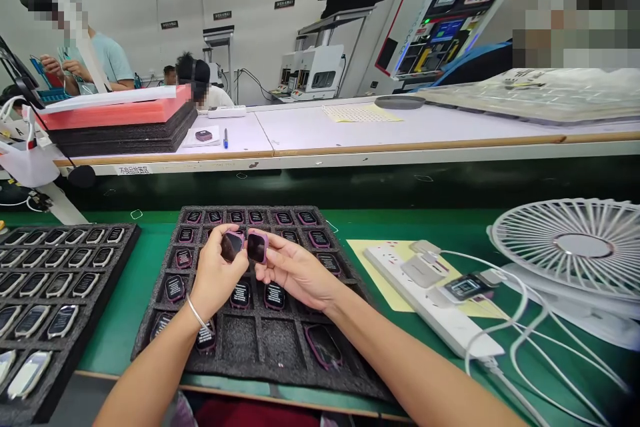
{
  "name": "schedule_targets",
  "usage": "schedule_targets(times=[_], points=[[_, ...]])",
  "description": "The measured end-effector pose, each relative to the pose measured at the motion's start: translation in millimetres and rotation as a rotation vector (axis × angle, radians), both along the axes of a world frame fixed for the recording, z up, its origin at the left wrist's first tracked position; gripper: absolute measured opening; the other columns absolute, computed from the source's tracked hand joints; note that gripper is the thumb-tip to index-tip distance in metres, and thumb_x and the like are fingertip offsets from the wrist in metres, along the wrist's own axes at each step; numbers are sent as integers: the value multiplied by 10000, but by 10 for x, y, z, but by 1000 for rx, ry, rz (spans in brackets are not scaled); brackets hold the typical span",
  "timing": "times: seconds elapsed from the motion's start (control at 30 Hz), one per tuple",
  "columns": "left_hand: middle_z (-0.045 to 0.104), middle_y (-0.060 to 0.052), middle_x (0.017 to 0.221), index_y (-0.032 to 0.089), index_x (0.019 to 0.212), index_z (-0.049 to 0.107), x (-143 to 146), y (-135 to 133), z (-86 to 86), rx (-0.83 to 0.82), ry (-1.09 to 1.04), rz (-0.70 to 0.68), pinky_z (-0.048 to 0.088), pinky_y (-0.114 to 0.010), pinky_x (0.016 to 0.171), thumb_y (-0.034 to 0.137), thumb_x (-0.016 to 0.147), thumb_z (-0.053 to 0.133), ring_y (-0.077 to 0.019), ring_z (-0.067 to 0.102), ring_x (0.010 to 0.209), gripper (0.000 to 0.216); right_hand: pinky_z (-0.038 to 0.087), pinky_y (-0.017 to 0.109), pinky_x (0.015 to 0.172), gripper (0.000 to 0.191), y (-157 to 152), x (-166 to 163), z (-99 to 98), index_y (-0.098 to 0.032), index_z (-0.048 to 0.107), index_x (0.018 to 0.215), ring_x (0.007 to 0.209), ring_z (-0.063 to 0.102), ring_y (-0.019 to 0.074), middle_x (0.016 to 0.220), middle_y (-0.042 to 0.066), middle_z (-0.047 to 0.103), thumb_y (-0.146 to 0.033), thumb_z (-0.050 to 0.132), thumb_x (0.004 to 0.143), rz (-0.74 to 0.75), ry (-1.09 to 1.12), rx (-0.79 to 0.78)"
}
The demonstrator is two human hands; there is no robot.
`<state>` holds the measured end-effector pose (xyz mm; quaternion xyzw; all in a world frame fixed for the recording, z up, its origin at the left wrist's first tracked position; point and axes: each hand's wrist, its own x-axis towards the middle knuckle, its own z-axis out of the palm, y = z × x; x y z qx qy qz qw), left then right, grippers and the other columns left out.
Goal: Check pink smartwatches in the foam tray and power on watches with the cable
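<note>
My left hand (pixel 220 270) grips a smartwatch body (pixel 232 245) with a dark screen and purple frame. Right beside it, my right hand (pixel 295 270) pinches a second purple watch body (pixel 257 247), its dark screen turned up. Both watches are held close together above a black foam tray (pixel 283 373). Purple-framed watches showing white text fill many of the tray's compartments. One watch with a blank screen (pixel 324 345) lies tilted in the front right compartment. Two front compartments to its left hold nothing. My hands and forearms hide part of the tray.
At left is another foam tray (pixel 80 340) of silver watches. To the right are a white power strip (pixel 435 307) with cables and a white fan (pixel 580 247). Foam sheets (pixel 125 130) and a blue pen (pixel 225 139) rest on the raised shelf. People sit or stand beyond.
</note>
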<state>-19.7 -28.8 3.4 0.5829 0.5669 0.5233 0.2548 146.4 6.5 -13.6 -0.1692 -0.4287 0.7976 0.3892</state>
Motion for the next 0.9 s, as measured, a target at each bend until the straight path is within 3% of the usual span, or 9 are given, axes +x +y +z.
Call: schedule_targets(times=[0.47,0.67,0.9], points=[[648,-18,923,189,1076,568,5,-13,-72,13,-58,-8,498,-281,752,177,725,586,-158,642,828,351,495,267,663,486,-10,23,-51,-242,615,1262,715,659,123,989,45,700,-306,780,810,22,8,5],[636,-9,886,189,1070,571,24,-26,-58,-3,-73,-11,498,-280,740,197,729,599,-155,636,798,342,514,278,690,514,-17,33,-57,-234,574,1292,755,686,147,892,26,699,-318,769,823,43,-3,25],[648,-23,912,187,1071,579,27,-48,-46,4,1,-4,490,-295,746,228,761,583,-161,617,798,313,487,257,665,498,-33,34,-78,-242,604,1269,690,640,112,859,4,671,-325,783,812,47,10,29]])
